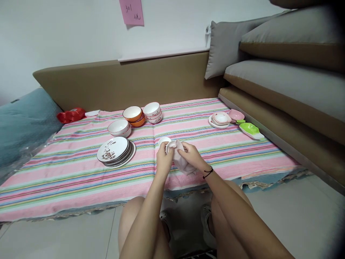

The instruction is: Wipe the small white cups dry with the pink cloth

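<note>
My left hand point(163, 158) is closed round a small white dish point(170, 146), held just above the striped cloth point(81, 172). Pressed into the dish is a pale pink rag point(183, 163), gripped by my right hand point(192, 155), which wears a black band at the wrist. Another small white cup point(164, 140) sits on the cloth right behind my hands. A stack of flowered plates point(115, 151) lies to the left of my hands.
Behind the plates stand a white bowl point(119, 127), orange bowls point(134, 116) and stacked white bowls point(152, 112). At the right are small pink-and-white dishes point(221, 119), a pink dish point(236, 115) and a green dish point(251, 130). Cushions point(283, 82) rise at right; a red bag point(71, 115) lies far left.
</note>
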Motion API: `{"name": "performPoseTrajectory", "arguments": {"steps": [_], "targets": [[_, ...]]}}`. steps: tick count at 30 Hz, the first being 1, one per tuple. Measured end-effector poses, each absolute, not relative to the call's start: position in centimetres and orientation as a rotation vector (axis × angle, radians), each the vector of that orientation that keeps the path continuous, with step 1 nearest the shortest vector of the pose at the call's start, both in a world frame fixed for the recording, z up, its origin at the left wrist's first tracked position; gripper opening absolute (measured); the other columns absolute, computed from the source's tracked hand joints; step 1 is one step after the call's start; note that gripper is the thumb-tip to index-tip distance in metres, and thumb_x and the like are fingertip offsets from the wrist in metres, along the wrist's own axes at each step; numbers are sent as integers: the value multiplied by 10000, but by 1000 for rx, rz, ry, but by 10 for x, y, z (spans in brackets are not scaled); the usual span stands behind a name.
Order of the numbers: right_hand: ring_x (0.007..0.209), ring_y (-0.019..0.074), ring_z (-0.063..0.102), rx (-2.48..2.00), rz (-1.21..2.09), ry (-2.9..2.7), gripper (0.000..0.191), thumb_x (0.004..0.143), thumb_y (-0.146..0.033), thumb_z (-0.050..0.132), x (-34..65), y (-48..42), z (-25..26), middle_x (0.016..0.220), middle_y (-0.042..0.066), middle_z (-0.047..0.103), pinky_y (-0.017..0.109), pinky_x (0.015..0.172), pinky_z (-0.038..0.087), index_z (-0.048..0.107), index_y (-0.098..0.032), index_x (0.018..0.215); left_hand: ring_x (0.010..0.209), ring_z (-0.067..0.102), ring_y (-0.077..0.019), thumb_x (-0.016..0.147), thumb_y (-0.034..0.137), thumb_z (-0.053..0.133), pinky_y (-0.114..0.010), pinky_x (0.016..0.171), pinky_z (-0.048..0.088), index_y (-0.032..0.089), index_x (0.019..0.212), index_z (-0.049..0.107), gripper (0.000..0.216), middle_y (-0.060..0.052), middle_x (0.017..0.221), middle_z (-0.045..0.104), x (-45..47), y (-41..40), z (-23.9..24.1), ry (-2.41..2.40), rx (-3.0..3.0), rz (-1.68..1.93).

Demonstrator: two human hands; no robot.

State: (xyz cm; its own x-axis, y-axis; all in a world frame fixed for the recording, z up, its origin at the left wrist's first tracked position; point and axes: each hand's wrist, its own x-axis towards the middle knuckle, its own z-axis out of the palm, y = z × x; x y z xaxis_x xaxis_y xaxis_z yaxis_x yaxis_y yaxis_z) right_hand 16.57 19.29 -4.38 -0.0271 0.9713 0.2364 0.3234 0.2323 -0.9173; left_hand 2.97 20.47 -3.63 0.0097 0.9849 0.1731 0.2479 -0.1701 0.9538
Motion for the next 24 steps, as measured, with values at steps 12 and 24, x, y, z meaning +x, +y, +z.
{"name": "performPoseTrajectory", "arguments": {"steps": [12, 24], "targets": [[555, 99, 317, -1323, 812, -1492, 297, 810, -364, 481, 166, 195, -49, 585, -38, 341, 233, 512, 235, 339, -189, 615, 616, 488, -135, 737, 392, 615, -224, 542, 352, 188, 808, 553, 224, 21, 669, 536, 32, 203, -30, 1356, 1499, 1165], [565, 103, 317, -1333, 718, -1570, 276, 801, -308, 465, 166, 194, -48, 581, -37, 330, 238, 526, 236, 310, -193, 605, 617, 504, -158, 787, 233, 467, -249, 574, 346, 210, 825, 534, 80, 20, 652, 542, 28, 203, -29, 1418, 1589, 1105]]}}
